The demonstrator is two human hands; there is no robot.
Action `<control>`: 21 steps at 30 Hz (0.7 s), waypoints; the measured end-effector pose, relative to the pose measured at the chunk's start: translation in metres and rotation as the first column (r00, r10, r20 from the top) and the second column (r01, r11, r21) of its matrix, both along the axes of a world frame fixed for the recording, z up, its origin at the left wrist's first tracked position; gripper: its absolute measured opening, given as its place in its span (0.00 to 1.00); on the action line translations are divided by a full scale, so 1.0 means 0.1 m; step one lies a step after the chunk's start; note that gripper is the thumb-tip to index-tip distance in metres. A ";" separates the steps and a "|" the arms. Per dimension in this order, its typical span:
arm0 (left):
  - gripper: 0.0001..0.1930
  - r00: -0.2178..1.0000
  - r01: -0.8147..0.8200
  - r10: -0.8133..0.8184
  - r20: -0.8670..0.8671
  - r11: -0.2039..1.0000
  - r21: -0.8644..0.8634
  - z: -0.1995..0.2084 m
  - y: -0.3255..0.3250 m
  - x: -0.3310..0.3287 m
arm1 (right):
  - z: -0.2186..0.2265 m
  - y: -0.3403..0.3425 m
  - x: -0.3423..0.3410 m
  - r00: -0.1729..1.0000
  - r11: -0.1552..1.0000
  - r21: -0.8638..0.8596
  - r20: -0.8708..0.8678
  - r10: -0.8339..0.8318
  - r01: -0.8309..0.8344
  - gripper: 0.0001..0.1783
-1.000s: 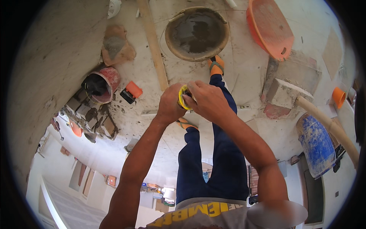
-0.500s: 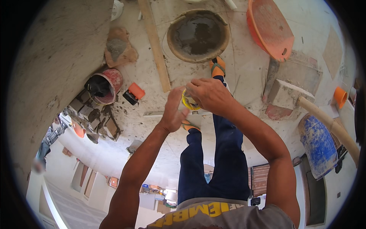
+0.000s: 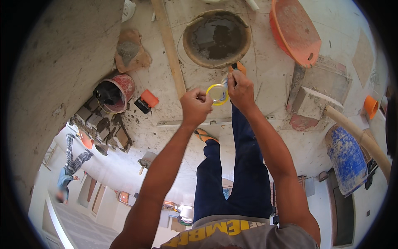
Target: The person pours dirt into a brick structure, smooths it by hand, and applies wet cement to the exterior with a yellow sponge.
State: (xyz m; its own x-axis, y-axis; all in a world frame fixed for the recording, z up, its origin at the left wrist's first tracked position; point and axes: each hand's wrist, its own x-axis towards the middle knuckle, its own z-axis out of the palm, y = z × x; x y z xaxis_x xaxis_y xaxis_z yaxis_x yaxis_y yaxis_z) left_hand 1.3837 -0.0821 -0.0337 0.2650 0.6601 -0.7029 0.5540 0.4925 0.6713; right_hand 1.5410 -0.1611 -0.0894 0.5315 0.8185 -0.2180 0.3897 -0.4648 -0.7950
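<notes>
Above the floor, both hands [image 3: 217,97] pinch a yellow tape roll [image 3: 216,93].

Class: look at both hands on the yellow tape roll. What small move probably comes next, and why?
Probably drawing more tape off the yellow roll: the left hand steadies its rim while the right hand pinches a clear strip already pulled slightly away.

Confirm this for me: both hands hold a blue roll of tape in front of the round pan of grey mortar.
Not quite. The head view shows the roll of tape is yellow, not blue. The rest holds: the left hand and right hand both hold it, in front of the round pan of grey mortar.
</notes>
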 end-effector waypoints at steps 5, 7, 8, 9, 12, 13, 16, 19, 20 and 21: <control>0.04 0.982 -0.139 0.151 -0.116 0.984 0.109 -0.02 -0.16 0.30 | -0.71 -0.04 0.46 0.584 0.571 -0.286 -0.045 -0.810 0.770 0.08; 0.05 0.961 -0.249 0.254 -0.112 0.967 0.058 -0.03 -0.19 0.18 | -0.85 -0.21 0.96 0.324 0.424 -0.351 -0.309 -0.894 0.835 0.10; 0.06 0.945 -0.305 0.307 -0.116 0.952 0.034 -0.06 -0.19 0.10 | -0.80 -0.19 1.09 0.378 0.503 -0.314 -0.381 -0.844 0.805 0.13; 0.07 0.936 -0.340 0.339 -0.090 0.940 0.005 -0.08 -0.19 0.06 | -0.79 -0.19 1.15 0.491 0.600 -0.224 -0.395 -0.776 0.768 0.18; 0.10 0.904 -0.427 0.426 -0.024 0.900 -0.088 -0.15 -0.18 0.02 | -0.71 -0.15 1.22 0.846 0.908 -0.132 -0.331 -0.419 0.398 0.35; 0.11 0.895 -0.444 0.447 -0.010 0.888 -0.120 -0.20 -0.15 0.04 | -0.64 -0.19 1.19 0.936 0.964 -0.236 -0.295 -0.192 0.123 0.39; 0.11 0.874 -0.476 0.485 0.014 0.862 -0.174 -0.32 0.00 0.14 | -0.01 0.19 0.72 0.896 0.939 0.063 -0.284 0.341 -0.338 0.47; 0.10 0.887 -0.448 0.461 0.012 0.867 -0.220 -0.44 0.18 0.40 | -0.03 0.21 0.44 0.919 0.922 0.152 -0.120 0.376 -0.357 0.42; 0.09 0.893 -0.438 0.450 0.001 0.870 -0.226 -0.48 0.25 0.46 | -0.09 0.22 0.37 0.936 0.929 0.149 -0.050 0.348 -0.338 0.32; 0.09 0.927 -0.368 0.374 -0.018 0.903 -0.221 -0.51 0.31 0.47 | -0.15 0.23 0.38 0.925 0.921 0.112 -0.027 0.379 -0.374 0.30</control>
